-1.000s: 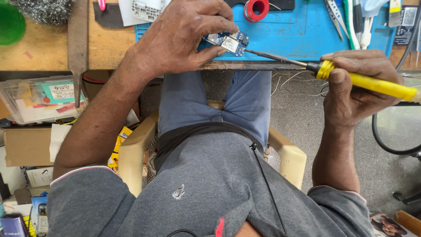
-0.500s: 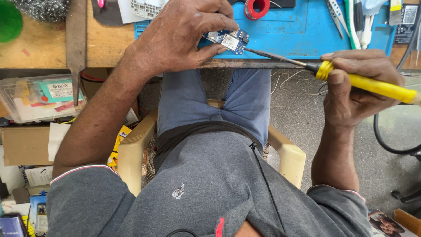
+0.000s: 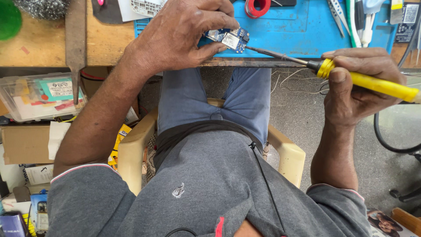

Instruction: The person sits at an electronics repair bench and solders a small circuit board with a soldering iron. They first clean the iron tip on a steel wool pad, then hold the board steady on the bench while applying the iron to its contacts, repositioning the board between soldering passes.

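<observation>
The left hand (image 3: 184,37) rests on the near edge of the surface (image 3: 44,46), its grip clamped on a small blue circuit board (image 3: 228,38): the thumb presses the board's near side and the fingers curl over its far side. The board sits at the near left corner of a blue work mat (image 3: 298,30) that covers the middle and right of the surface.

The right hand (image 3: 357,87) hangs off the surface's near edge, to the right of the board and well apart from the left hand. Its grip is closed around the yellow handle of a soldering iron (image 3: 364,81), thumb on the near side, fingers wrapped over the top. The iron's thin dark shaft runs left and slightly far, and its tip meets the right edge of the board.

On the far side of the mat lie a red spool (image 3: 258,6) and, further right, a pair of tweezers (image 3: 337,11). A clear plastic box (image 3: 41,94) with small parts sits under the surface on the left. The person sits in a cream plastic chair (image 3: 289,153), in blue trousers and a grey shirt.
</observation>
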`<action>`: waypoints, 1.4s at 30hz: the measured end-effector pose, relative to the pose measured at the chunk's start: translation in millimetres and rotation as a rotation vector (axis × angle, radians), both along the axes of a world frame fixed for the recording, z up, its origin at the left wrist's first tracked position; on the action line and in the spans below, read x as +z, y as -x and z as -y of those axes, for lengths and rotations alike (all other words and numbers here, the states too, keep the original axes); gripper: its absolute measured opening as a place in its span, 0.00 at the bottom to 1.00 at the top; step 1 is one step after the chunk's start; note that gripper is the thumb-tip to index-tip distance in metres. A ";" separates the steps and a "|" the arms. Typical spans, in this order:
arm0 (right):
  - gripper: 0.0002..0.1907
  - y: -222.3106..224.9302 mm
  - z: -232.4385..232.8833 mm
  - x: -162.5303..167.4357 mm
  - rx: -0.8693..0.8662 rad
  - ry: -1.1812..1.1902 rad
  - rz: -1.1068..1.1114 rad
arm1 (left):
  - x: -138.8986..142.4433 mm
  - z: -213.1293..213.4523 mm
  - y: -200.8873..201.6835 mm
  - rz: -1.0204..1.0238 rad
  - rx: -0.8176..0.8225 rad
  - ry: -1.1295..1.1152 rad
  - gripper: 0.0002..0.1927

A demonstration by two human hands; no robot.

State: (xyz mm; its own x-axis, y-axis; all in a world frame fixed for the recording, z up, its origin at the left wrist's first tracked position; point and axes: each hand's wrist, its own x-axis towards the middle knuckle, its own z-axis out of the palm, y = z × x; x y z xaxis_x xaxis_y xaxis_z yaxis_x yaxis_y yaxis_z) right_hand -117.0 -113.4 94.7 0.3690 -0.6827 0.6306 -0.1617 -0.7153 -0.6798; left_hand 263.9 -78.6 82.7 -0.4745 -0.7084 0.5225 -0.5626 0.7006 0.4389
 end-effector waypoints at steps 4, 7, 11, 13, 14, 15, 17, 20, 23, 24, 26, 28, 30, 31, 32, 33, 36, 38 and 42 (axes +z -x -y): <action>0.16 -0.8 0.1 0.5 0.020 -0.008 0.024 | -0.4 0.3 -0.2 0.005 0.000 0.004 0.18; 0.15 -0.6 -0.5 0.9 0.008 -0.005 0.002 | -0.5 0.2 0.1 0.003 0.000 -0.010 0.18; 0.15 -0.5 -3.7 0.4 -0.020 -0.014 0.002 | -0.5 0.0 0.4 -0.004 -0.007 -0.014 0.18; 0.16 -0.5 -4.2 0.3 -0.002 -0.022 0.026 | -0.6 -0.1 0.5 -0.003 -0.007 -0.009 0.18; 0.16 -0.3 -4.7 0.5 0.003 -0.026 0.027 | -0.7 -0.1 0.5 -0.003 -0.006 -0.012 0.18; 0.16 -0.5 -3.5 0.8 0.001 -0.020 0.015 | -0.7 -0.1 0.5 -0.003 -0.005 -0.014 0.18; 0.15 -1.0 -1.5 1.4 -0.012 0.001 -0.019 | -0.7 -0.2 0.6 -0.005 -0.002 -0.026 0.18; 0.14 -2.2 0.7 1.8 -0.011 0.014 -0.023 | -0.1 0.1 0.7 -0.001 -0.002 -0.016 0.18; 0.14 -3.2 1.1 0.9 0.011 -0.001 0.026 | 1.0 0.0 0.6 0.000 0.002 0.002 0.18; 0.14 -3.2 1.2 0.5 0.010 -0.002 0.028 | 1.3 0.1 0.6 -0.003 -0.001 0.002 0.18; 0.14 -2.5 1.1 0.1 0.000 0.001 0.014 | 1.7 0.2 0.5 -0.016 -0.011 -0.011 0.18; 0.14 -1.8 0.2 -0.2 -0.017 0.005 -0.009 | 1.7 0.2 0.5 -0.013 -0.011 -0.010 0.18; 0.13 -2.2 -0.9 -0.5 -0.017 0.002 -0.008 | 1.5 0.2 0.6 -0.009 -0.008 -0.011 0.18; 0.13 -2.7 -1.3 -0.2 -0.011 -0.002 -0.001 | 1.4 0.1 0.7 -0.011 -0.009 -0.017 0.18; 0.14 -3.2 -1.7 0.3 0.008 -0.011 0.018 | 1.3 0.1 0.9 -0.014 -0.009 -0.022 0.18; 0.14 -4.0 -1.2 1.5 0.017 -0.015 0.023 | 1.4 0.2 0.6 -0.011 -0.005 -0.018 0.18; 0.14 -6.9 0.7 4.2 0.025 -0.012 0.006 | 1.9 0.3 0.9 -0.007 -0.003 -0.014 0.18; 0.13 -8.4 2.6 5.6 0.029 0.008 -0.010 | 2.4 0.5 0.5 -0.009 -0.009 -0.019 0.18; 0.13 -6.6 4.7 4.2 0.053 0.031 0.015 | 1.7 -0.2 0.5 -0.014 -0.005 -0.011 0.18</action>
State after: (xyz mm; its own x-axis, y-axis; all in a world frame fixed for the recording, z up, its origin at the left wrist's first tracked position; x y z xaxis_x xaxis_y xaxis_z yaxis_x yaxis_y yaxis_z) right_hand -110.4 -118.1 98.8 0.3949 -0.6426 0.6566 -0.1130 -0.7432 -0.6594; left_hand 263.4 -78.3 84.4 -0.4708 -0.7120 0.5209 -0.5531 0.6982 0.4544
